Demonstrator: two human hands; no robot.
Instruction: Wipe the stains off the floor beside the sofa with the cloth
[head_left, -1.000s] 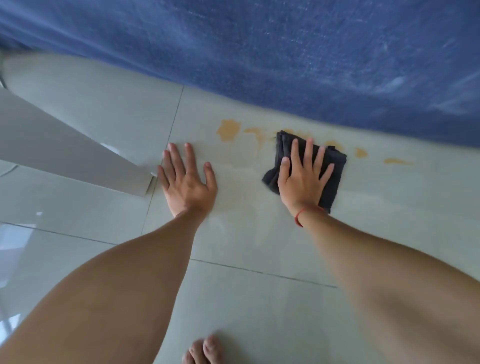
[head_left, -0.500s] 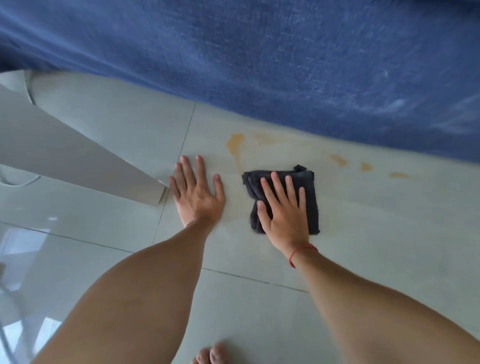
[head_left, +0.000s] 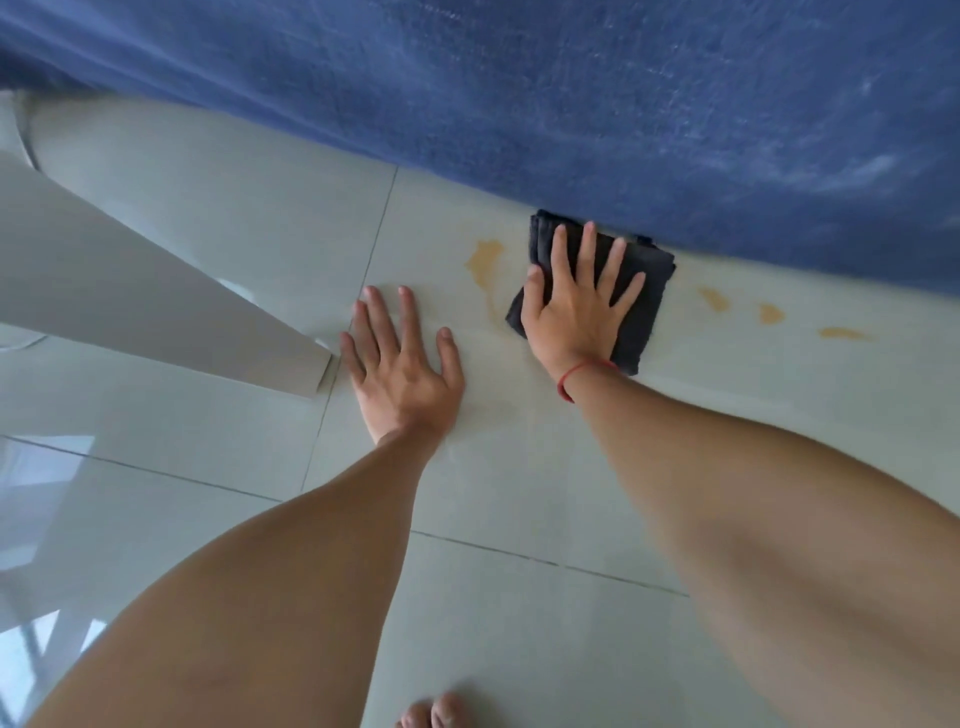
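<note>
No readable writing, brand or label anywhere in view.

One dark cloth (head_left: 641, 291), folded into a rough rectangle, lies flat on the floor (head_left: 519, 483). Its long axis runs from the near-left corner up toward the sofa (head_left: 623, 104), tilted a little to the right. The far edge of the cloth touches the sofa's lower edge.

Right hand (head_left: 579, 306): flat on the cloth, palm down, fingers (head_left: 588, 249) spread and pointing at the sofa. Grip is wide and flat, pressing rather than clutching. One red string bracelet (head_left: 576, 375) sits on that wrist.

Left hand (head_left: 402, 364): flat on bare floor, left of the cloth and apart from it, fingers spread, holding nothing.

Stains (head_left: 485, 260), yellow-orange: four patches counted. One larger patch sits just left of the cloth with a faint streak trailing toward the viewer. Three small ones lie in a row right of the cloth, along the sofa's edge.

One pale slanted leg or panel (head_left: 156, 306) ends on the floor left of the left hand; what it belongs to can't be told. Toes of one bare foot (head_left: 434, 712) show at the bottom edge, well away from the cloth.
</note>
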